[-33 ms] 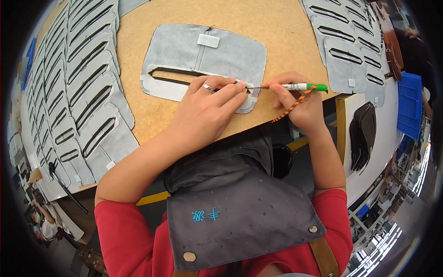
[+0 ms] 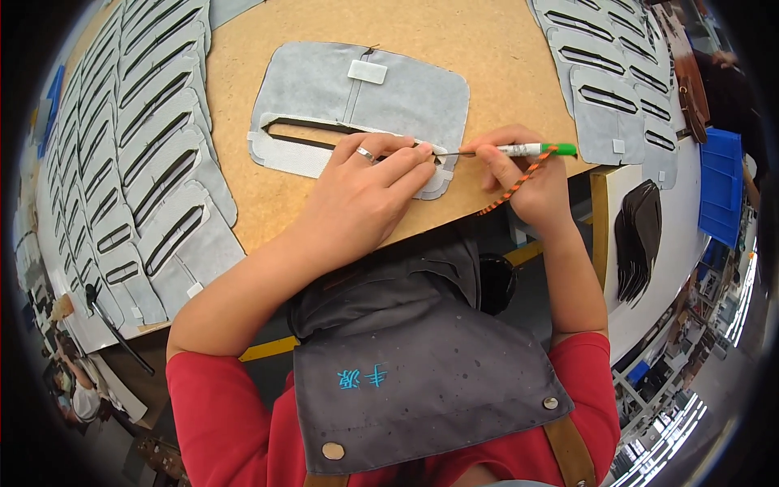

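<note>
i see my left hand [image 2: 369,183] lying flat, fingers together and pressed down on the near edge of a grey slotted fabric piece [image 2: 365,109] that rests on the brown board [image 2: 503,49] just ahead of both hands. my right hand [image 2: 519,174] sits just right of the left one, fingers pinched around a green-capped pen [image 2: 519,150] whose tip points left and meets the fabric right at my left fingertips. an orange braided cord [image 2: 515,185] hangs from the pen across the right hand. i think the tip touches the fabric's edge, though the fingers partly hide it. rows of matching grey pieces [image 2: 138,154] lie well left of my left hand, and more grey cut pieces [image 2: 604,89] lie beyond my right hand. a blue bin [image 2: 720,187] stands far to the right.
</note>
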Action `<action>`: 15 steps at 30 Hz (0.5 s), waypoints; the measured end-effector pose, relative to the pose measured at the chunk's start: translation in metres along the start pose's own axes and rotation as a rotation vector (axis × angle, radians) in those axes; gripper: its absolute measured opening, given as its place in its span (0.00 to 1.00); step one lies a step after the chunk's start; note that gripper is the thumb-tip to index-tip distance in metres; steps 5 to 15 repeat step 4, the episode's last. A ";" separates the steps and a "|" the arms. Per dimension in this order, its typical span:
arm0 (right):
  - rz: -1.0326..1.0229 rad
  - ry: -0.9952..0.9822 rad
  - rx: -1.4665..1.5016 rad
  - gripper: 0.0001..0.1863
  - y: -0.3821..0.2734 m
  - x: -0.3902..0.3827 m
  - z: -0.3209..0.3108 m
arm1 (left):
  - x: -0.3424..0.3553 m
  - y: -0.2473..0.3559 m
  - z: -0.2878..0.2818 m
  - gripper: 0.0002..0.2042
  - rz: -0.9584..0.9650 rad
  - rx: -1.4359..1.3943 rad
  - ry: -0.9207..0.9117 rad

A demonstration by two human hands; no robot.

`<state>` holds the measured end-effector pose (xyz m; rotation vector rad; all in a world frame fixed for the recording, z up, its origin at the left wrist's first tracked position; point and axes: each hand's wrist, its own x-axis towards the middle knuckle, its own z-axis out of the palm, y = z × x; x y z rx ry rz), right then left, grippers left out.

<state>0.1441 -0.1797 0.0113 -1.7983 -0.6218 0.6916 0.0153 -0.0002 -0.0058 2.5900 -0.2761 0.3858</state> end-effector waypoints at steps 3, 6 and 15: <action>0.003 0.049 0.130 0.06 0.010 0.004 -0.008 | -0.001 -0.001 0.001 0.16 0.007 0.011 0.001; -0.020 0.091 0.182 0.07 0.012 0.004 -0.010 | -0.001 -0.001 0.000 0.18 0.001 0.009 -0.022; -0.020 0.091 0.182 0.07 0.012 0.004 -0.010 | -0.001 -0.001 0.000 0.18 0.001 0.009 -0.022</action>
